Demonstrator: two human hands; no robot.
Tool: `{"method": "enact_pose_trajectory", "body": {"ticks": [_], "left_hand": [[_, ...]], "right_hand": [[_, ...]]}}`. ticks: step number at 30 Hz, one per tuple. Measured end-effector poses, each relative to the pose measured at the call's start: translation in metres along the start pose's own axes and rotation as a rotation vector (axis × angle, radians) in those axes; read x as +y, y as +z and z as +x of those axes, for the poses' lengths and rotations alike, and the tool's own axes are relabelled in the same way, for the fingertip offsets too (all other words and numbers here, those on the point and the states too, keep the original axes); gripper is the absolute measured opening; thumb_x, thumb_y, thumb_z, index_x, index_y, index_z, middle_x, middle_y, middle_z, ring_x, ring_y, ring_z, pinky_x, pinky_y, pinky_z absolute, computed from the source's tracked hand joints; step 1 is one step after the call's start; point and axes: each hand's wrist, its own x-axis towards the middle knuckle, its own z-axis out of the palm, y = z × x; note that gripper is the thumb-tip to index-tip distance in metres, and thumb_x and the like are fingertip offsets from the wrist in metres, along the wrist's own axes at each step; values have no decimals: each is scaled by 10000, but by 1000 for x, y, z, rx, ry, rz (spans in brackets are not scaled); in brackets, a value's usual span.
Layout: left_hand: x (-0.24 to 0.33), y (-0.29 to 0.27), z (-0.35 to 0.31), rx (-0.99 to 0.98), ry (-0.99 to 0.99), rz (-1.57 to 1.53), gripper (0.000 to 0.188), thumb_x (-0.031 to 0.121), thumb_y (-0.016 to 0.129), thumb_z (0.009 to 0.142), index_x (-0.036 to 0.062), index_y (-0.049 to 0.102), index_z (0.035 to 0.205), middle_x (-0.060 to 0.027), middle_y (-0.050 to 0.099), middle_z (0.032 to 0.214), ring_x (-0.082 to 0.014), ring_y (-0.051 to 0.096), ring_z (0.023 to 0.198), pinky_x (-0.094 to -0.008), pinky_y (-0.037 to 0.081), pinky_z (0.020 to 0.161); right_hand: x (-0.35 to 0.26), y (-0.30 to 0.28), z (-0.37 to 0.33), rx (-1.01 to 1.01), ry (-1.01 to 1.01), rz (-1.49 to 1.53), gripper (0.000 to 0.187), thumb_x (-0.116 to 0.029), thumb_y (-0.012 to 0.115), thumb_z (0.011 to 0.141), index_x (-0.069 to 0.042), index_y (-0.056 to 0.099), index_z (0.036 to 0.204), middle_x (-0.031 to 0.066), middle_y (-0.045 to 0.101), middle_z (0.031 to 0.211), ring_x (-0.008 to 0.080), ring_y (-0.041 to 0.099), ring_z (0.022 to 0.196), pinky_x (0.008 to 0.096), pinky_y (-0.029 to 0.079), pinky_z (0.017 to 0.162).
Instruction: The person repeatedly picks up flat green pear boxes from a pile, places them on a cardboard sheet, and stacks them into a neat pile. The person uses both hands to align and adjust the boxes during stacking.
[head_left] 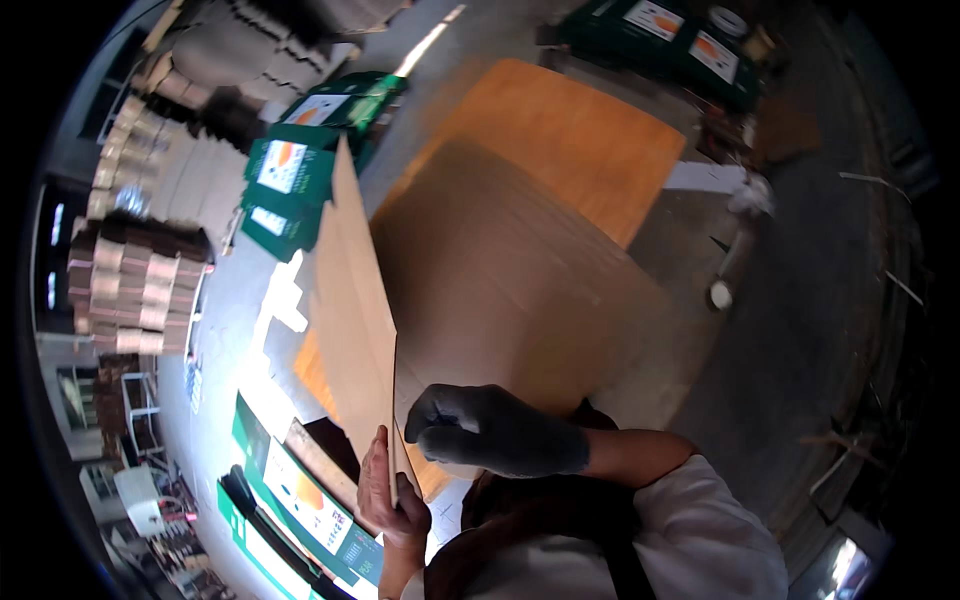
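Observation:
A large brown cardboard sheet [480, 270] lies over an orange tabletop. On the left a tall cardboard panel [355, 310] stands up nearly edge-on; whether it is joined to the sheet I cannot tell. My bare left hand [392, 495] grips the panel's near end, fingers on the outer side and thumb on the inner. Just right of that edge is my right hand [495, 428] in a dark grey glove, its fingers curled into a fist over the cardboard. Anything inside the fist is hidden.
The orange tabletop [590, 130] shows beyond the sheet. Green printed cartons [290, 180] stand left, with more at far right [680, 45] and near left [310, 490]. Bundled cardboard stacks [140, 285] line the left side. A white roll-like object [720, 293] is at right.

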Motion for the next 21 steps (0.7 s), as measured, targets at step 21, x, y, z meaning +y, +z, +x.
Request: {"method": "enact_pose_trajectory", "body": {"ticks": [21], "left_hand": [[-240, -450, -382, 1172, -254, -584, 486, 292, 577, 970, 4, 467, 1345, -176, 590, 1235, -323, 616, 1063, -442, 551, 841]], "right_hand": [[167, 294, 243, 326, -79, -276, 763, -624, 516, 908, 40, 550, 1283, 160, 576, 1310, 236, 514, 1232, 320, 374, 1032]]}}
